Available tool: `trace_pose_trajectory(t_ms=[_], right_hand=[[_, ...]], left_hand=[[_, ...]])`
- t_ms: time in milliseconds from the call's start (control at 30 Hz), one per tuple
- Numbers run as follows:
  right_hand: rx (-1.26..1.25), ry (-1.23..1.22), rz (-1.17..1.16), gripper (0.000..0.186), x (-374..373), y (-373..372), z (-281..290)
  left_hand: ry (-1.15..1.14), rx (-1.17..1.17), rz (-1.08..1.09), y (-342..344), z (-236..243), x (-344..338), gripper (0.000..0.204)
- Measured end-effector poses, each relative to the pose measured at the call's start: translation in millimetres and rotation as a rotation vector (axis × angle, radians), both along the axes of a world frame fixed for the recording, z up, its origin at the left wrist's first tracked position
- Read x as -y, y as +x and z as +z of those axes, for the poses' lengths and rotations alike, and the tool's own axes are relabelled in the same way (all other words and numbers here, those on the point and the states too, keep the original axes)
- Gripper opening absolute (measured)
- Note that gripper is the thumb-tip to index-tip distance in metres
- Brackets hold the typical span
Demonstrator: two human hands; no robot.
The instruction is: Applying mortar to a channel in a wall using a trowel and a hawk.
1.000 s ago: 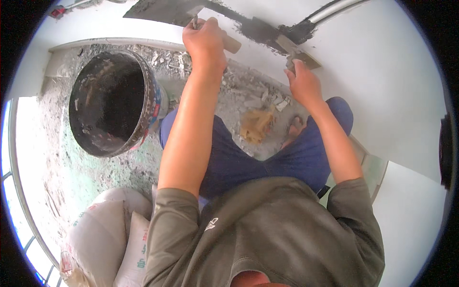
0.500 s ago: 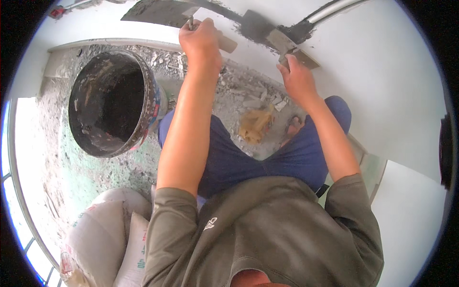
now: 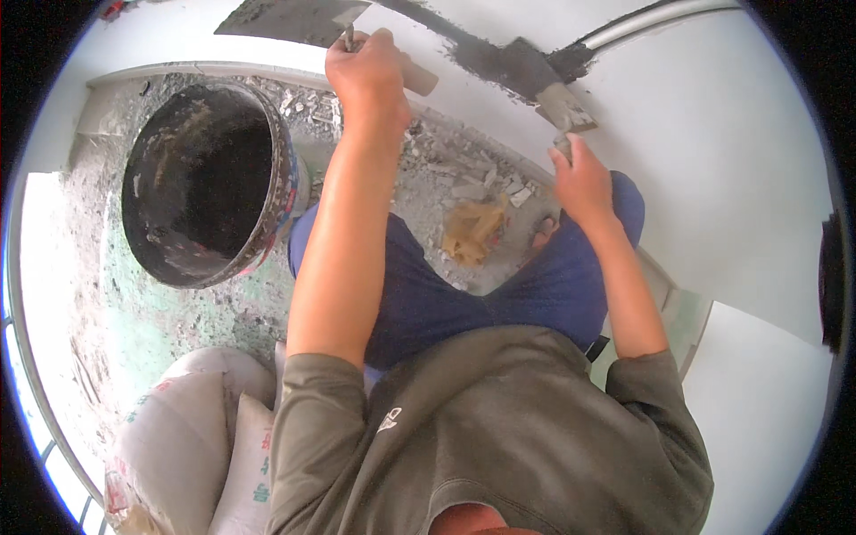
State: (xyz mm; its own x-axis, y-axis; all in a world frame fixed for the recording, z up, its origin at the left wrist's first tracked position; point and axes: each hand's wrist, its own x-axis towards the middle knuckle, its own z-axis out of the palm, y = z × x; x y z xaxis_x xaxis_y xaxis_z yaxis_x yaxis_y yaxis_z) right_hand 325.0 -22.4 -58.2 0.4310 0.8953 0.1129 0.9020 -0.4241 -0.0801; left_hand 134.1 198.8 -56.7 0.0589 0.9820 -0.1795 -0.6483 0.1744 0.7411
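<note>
My left hand (image 3: 367,76) is closed round the handle of a plastering trowel (image 3: 294,22), whose wide flat blade reaches left and carries grey mortar. Below and to the right, my right hand (image 3: 584,183) grips a smaller trowel (image 3: 565,107). Its blade lies at the lower right end of a dark wet mortar patch (image 3: 513,67) on the white wall (image 3: 695,134). The mortar runs in a strip up to the left, and another dark arm of it meets a white pipe (image 3: 660,20) set in the wall.
A large bucket (image 3: 278,169), dark with mortar inside, stands at my left. Rubble (image 3: 473,174) lies along the wall's foot, with a crumpled yellowish bag (image 3: 473,232) between my legs. Full white sacks (image 3: 169,437) sit at the lower left. A white panel (image 3: 758,410) is at the right.
My right hand has moved right and slightly down with the smaller trowel, which has turned more upright. More of the dark mortar patch shows. My left hand has shifted slightly left and up.
</note>
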Motion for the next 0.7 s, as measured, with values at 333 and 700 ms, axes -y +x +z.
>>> trace_pose_trajectory(t_ms=[333, 700], right_hand=[[0.015, -0.118, 0.046, 0.037, -19.9, 16.3, 28.8], [0.019, -0.069, 0.184, 0.038, 0.0, 26.3, 37.8]], left_hand=[[-0.006, 0.011, -0.037, 16.0, -9.7, -0.6, 0.013], [0.02, 0.002, -0.035, 22.0, -11.7, -2.5, 0.015]])
